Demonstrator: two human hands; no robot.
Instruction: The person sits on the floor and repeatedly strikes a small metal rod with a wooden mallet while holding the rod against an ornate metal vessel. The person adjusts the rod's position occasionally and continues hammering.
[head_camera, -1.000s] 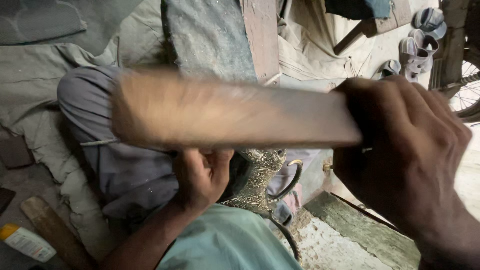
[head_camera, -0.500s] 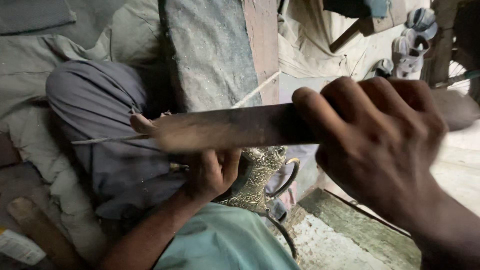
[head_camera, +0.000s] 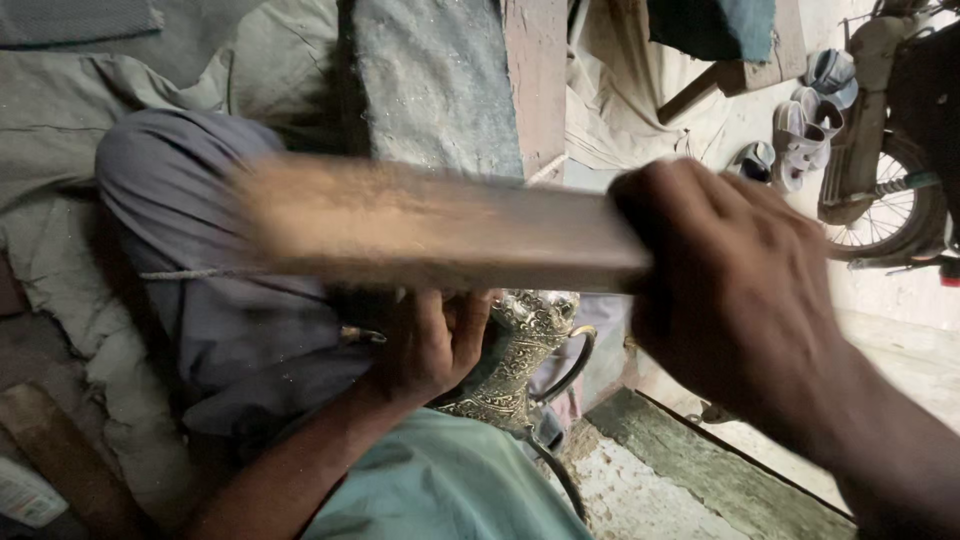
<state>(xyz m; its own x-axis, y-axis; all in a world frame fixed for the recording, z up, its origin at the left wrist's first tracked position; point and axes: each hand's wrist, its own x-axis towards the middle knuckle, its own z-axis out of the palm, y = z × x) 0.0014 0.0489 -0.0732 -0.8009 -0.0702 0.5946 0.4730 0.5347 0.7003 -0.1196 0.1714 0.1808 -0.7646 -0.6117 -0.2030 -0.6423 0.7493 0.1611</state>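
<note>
My right hand (head_camera: 735, 290) grips one end of a flat wooden bat (head_camera: 430, 225), which lies blurred across the middle of the view, above my lap. Under it my left hand (head_camera: 430, 345) holds a thin metal tool (head_camera: 362, 335) against an ornate engraved brass vessel (head_camera: 520, 350) with a curved handle (head_camera: 572, 362). The vessel rests between my knees. My grey-trousered knee (head_camera: 200, 250) is at the left, and my light green shirt (head_camera: 440, 490) fills the bottom.
A stone slab (head_camera: 430, 80) and a wooden plank (head_camera: 535, 75) stand ahead. Sandals (head_camera: 800, 130) lie on the floor at the upper right beside a bicycle wheel (head_camera: 880, 210). A concrete ledge (head_camera: 690, 470) runs at the lower right. Grey cloth (head_camera: 60, 200) covers the left.
The wooden bat swung down toward the tool half a second ago and is now raised again and blurred. My left hand stays on the brass vessel.
</note>
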